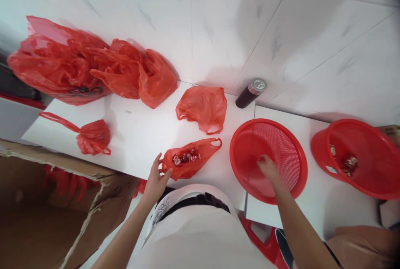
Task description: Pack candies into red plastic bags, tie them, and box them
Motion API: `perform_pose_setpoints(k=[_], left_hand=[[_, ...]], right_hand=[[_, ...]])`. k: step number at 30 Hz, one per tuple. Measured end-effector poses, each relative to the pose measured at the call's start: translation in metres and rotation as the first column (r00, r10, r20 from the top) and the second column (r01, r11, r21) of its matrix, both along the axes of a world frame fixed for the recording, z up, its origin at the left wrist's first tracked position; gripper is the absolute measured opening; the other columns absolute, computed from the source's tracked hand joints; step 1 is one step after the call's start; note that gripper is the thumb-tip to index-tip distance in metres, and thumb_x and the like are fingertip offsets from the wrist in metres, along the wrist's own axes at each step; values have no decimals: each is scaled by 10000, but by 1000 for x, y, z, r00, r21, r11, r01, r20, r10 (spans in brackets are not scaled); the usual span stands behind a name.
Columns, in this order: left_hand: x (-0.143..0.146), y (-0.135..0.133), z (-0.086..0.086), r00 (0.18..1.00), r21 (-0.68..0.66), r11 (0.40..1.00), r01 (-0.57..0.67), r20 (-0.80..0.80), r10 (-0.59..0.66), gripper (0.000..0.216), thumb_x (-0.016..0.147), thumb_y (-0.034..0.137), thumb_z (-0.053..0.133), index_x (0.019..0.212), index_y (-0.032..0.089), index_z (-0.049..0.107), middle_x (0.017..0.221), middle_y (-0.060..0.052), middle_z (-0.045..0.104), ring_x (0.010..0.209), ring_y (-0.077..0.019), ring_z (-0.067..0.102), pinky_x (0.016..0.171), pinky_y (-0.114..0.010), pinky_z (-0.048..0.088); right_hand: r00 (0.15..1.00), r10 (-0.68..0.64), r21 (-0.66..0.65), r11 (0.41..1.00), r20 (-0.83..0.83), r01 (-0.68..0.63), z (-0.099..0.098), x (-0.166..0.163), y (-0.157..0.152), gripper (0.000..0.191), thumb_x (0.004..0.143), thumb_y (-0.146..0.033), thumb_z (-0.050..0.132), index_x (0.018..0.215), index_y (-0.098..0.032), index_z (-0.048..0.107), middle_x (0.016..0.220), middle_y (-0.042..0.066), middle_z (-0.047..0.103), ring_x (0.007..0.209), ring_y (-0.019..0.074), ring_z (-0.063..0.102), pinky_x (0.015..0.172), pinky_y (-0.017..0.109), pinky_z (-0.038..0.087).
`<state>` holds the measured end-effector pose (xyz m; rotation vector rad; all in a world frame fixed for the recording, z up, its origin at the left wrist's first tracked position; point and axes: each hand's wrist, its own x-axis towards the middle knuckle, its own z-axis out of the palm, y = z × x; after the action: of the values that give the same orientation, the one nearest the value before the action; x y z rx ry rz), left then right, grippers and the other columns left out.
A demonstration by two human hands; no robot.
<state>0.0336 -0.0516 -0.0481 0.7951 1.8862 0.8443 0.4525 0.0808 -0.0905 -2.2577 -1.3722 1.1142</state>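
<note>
My left hand [156,180] holds the left end of a red plastic bag [179,172], thumb on the near side and fingers by the handle. The bag lies open-mouthed on the white table, and several small red-and-white wrapped pieces [187,156] show inside. My right hand [268,168] is down inside a red mesh basket [298,156], its fingers closed together near the bottom. Something small and red may be at the fingertips, but I cannot make it out. Just beyond the open bag lies a flattened red plastic bag [204,106].
Full red bags [62,65] line the wall at left. A knotted red bag [93,135] sits nearer. A dark flask [251,93] stands behind the basket. At right, another red basket [328,144] holds wrapped pieces. A cardboard box [115,196] stands at lower left; a person's arm [359,244] shows lower right.
</note>
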Motion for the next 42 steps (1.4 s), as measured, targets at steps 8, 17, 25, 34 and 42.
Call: perform_pose_setpoints(k=[8,17,25,34,42], left_hand=[[-6,-5,11,996,-171,982,-84,1,85,543,728,617,624,1027,166,586,870,-48,627,747,-188,601,681,-338,499],[-13,-15,17,969,-138,988,-73,224,103,394,720,567,675,821,186,652,853,-11,681,848,-173,628,824,-300,492],[-37,-8,123,776,-17,943,-333,563,284,271,732,446,737,811,190,693,744,-22,649,704,-155,611,679,-276,542],[-29,4,165,933,17,984,-180,319,165,310,724,456,740,854,180,685,702,7,616,639,-119,573,554,-199,484],[-38,13,164,985,207,978,-23,-161,58,322,757,527,661,703,211,634,1023,-39,647,997,-235,592,762,-283,510]], right_hand=[[798,341,160,940,-498,-302,73,-145,-20,527,746,-429,694,1233,-285,552,1189,72,620,1010,230,610,889,413,496],[759,634,43,763,149,-645,38,-199,26,565,833,-199,612,1367,-201,427,1378,197,456,1278,332,435,1013,495,362],[724,623,175,780,-295,-600,133,-192,15,217,947,-339,452,1130,-253,530,751,-35,599,719,123,609,685,244,477],[597,377,235,923,-708,-305,206,-159,-11,230,831,-290,651,1046,-274,568,775,-35,561,714,125,601,647,262,480],[639,486,344,874,-596,-344,218,-151,-18,173,844,-288,645,1014,-266,616,866,-9,614,767,127,629,727,285,521]])
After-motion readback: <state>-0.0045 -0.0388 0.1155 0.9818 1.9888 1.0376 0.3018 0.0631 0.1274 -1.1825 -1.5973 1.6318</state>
